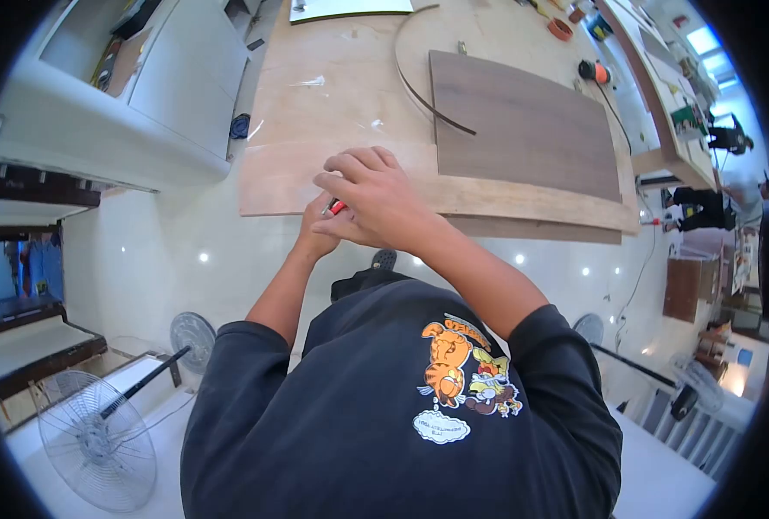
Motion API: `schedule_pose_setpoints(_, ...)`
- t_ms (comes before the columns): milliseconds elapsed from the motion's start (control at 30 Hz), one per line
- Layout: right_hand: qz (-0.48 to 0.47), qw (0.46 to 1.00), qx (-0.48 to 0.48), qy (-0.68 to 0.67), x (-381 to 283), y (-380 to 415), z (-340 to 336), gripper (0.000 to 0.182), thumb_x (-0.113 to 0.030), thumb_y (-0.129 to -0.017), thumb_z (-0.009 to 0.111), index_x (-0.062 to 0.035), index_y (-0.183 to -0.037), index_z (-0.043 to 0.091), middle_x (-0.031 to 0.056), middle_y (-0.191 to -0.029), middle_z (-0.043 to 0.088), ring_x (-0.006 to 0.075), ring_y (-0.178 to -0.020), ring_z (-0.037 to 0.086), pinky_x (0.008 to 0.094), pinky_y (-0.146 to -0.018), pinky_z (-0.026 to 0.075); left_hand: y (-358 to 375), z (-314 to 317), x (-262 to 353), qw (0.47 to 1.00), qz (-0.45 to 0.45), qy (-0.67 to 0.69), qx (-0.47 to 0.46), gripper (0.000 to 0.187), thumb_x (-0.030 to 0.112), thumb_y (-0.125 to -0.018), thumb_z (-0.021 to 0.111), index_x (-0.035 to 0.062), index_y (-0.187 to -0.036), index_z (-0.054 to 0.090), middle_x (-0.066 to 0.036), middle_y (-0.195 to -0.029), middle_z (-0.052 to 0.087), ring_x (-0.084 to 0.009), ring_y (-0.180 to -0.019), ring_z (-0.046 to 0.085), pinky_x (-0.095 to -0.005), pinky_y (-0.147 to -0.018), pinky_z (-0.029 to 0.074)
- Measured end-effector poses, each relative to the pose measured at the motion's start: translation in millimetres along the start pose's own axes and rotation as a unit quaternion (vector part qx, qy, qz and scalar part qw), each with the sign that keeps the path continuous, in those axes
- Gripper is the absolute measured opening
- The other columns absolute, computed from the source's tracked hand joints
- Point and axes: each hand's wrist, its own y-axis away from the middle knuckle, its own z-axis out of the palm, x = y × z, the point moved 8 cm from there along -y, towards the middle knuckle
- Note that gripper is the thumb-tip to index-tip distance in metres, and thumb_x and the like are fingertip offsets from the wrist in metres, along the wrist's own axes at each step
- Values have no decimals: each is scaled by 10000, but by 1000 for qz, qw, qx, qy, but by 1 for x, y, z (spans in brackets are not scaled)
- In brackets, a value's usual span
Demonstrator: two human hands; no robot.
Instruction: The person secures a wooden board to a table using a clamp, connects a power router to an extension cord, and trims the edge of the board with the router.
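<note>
Over the front edge of the workbench (281,177), my two hands come together. My right hand (371,195) is uppermost, its fingers curled and its thumb apart from them. In the gap between thumb and fingers shows a small red-and-black tool (337,207) with a shiny end; its exact kind is hidden. My left hand (317,229) lies behind and below the right one, close to the tool, with its fingers mostly covered. A brown wood-grain panel (523,130) lies just right of my hands, with a pale wooden strip (531,197) along its near side.
A thin curved dark edging strip (410,82) rests on the bench and overlaps the panel. Orange tape (560,29) and a black-and-orange spool (594,72) lie at the far right. A white cabinet (181,78) stands left, a fan (97,441) lower left. People (704,208) are at right.
</note>
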Motion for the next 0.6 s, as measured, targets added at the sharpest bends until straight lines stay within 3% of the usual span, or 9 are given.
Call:
schedule_pose_setpoints(100, -23, 996, -84, 36, 12, -3, 39, 295, -366, -778, 755, -103, -906, 712, 61, -952, 664, 255, -959, 600, 457, -939, 419, -1, 1, -5, 999, 22, 16, 43, 310, 151, -871, 661, 42, -1159, 629, -166, -1042, 699, -289, -935, 678, -370, -811, 521)
schedule_pose_setpoints(200, -48, 989, -139, 25, 16, 3, 58, 224, -324, -763, 760, -110, -805, 707, 38, -847, 668, 238, -891, 616, 412, -895, 440, 1, -2, 5, 997, 58, -6, 51, 286, 146, -851, 679, 28, -1110, 647, -169, -1012, 705, -296, -907, 679, -363, -799, 523)
schedule_pose_setpoints(300, -30, 991, -132, 15, 49, -4, 51, 235, -335, -790, 754, -107, -798, 695, 37, -773, 657, 229, -851, 628, 385, -860, 457, 1, -8, 13, 997, -66, 3, 46, 262, 137, -838, 686, 23, -1072, 660, -164, -960, 710, -293, -875, 675, -362, -783, 523)
schedule_pose_setpoints(400, -20, 978, -206, -18, 72, -4, 44, 254, -358, -835, 730, -108, -852, 687, 41, -812, 660, 237, -881, 628, 372, -827, 468, -1, -3, -2, 997, -75, 6, 37, 259, 134, -838, 692, 20, -1068, 655, -150, -890, 706, -257, -807, 676, -360, -744, 523)
schedule_pose_setpoints(500, -123, 975, -181, 38, 64, 0, 39, 299, -400, -875, 694, -107, -929, 673, 42, -850, 662, 241, -894, 619, 388, -837, 464, -1, 2, -5, 991, -98, 93, 9, 228, 164, -850, 684, 3, -1012, 676, -87, -899, 700, -182, -815, 652, -334, -749, 516)
schedule_pose_setpoints(600, -102, 963, -224, 112, 67, 0, 40, 361, -466, -920, 605, -108, -942, 648, 37, -859, 652, 243, -885, 601, 388, -842, 453, -3, 4, -7, 991, -118, 52, -44, 251, 180, -872, 676, 23, -1067, 656, -125, -834, 681, -203, -718, 667, -345, -685, 517)
